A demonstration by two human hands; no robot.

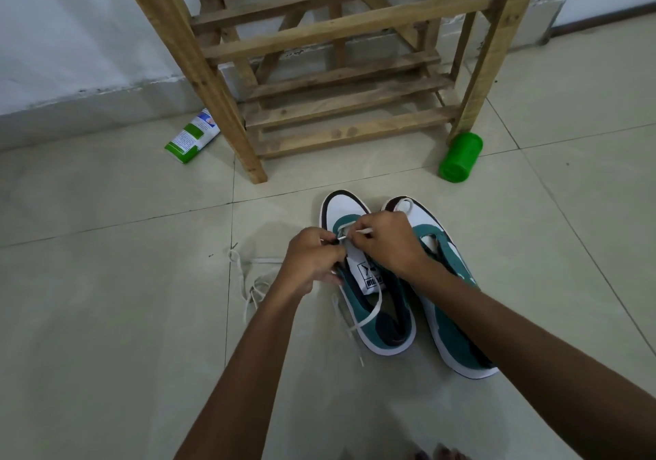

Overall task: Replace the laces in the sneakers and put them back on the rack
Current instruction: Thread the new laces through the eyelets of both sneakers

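Sneakers: two teal, white and black shoes stand side by side on the tiled floor (106, 299), toes toward the wooden rack (340, 69); both are off the rack, just in front of it.
Left sneaker (369, 314): its tongue is laid bare, and a white lace (369, 312) runs across the front eyelets, with one end trailing back over the shoe's side onto the floor.
Right sneaker (447, 282): touching or almost touching the other, partly hidden under the right forearm.
Left hand (312, 260): fingers curled, pinching the lace at the left edge of the eyelets.
Right hand (387, 243): fingers curled, pinching the lace's thin white tip just above the tongue, close against the left hand.
Loose lace (248, 278): a second white lace lies in a tangle on the floor left of the shoes.
Around the rack: a green and white packet (191, 138) lies by its left leg, a green container (459, 157) on its side by the right leg.
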